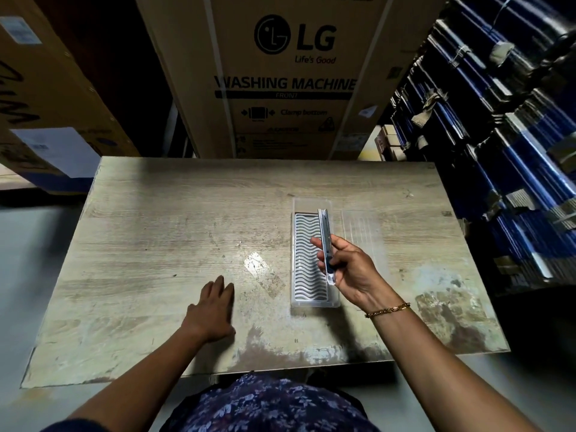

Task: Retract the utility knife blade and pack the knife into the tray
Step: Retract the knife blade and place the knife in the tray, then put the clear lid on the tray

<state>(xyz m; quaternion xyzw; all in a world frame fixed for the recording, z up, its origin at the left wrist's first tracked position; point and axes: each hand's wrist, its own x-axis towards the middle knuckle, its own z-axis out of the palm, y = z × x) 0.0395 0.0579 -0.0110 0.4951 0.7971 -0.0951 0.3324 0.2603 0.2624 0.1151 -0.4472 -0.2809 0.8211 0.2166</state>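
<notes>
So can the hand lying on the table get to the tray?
Probably yes. The left hand lies flat and empty on the table, with bare wood between it and the tray. The right hand holds the utility knife over the tray.

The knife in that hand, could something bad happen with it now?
Maybe. The right hand holds the knife above the tray, with fingers wrapped round it. I cannot tell whether the blade is in, so a slip could cut a finger. The knife is held on its edge, so it might land crooked on the tray's wavy floor. The left hand rests flat on the table, away from the tray, so a bump could push the tray along.
</notes>
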